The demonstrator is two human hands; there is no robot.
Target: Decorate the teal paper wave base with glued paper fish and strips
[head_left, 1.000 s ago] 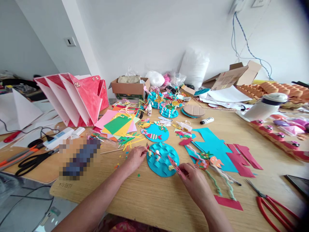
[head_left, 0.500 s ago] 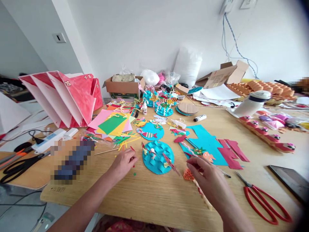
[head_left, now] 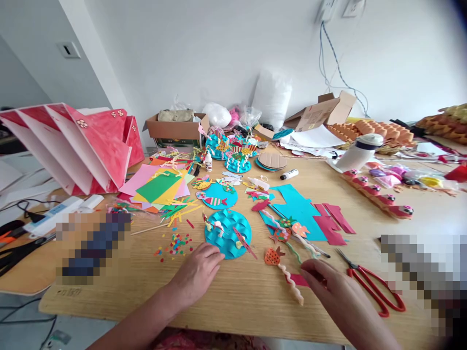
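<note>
A blue wavy-topped disc (head_left: pixel 233 221) lies before me, with small pale pieces and a pinkish-red strip standing on it. My left hand (head_left: pixel 199 270) is at its lower left edge, fingers bent and pressed together; anything between them is hidden. To the right, my right hand (head_left: pixel 330 284) is low over the table, fingertips closed at the end of a magenta paper strip (head_left: pixel 299 280). Beside it lies an orange spotted paper fish (head_left: pixel 273 256) on a wavy cream stem (head_left: pixel 292 286). Further paper shapes on wavy stems, including an orange fish (head_left: pixel 300 229), lie just behind.
Red-handled scissors (head_left: pixel 375 287) are right of my right hand. Coloured dots (head_left: pixel 177 243) are scattered left of the disc. Blue card (head_left: pixel 299 209), coloured paper sheets (head_left: pixel 158 187) and a flat blue disc (head_left: pixel 228 194) with a striped fish lie farther back. A glue bottle (head_left: pixel 208 162) stands upright.
The view has turned slightly right. My left hand has moved right to the wavy disc, uncovering dots and a small red strip. My right hand has moved down and right to the magenta strip.
</note>
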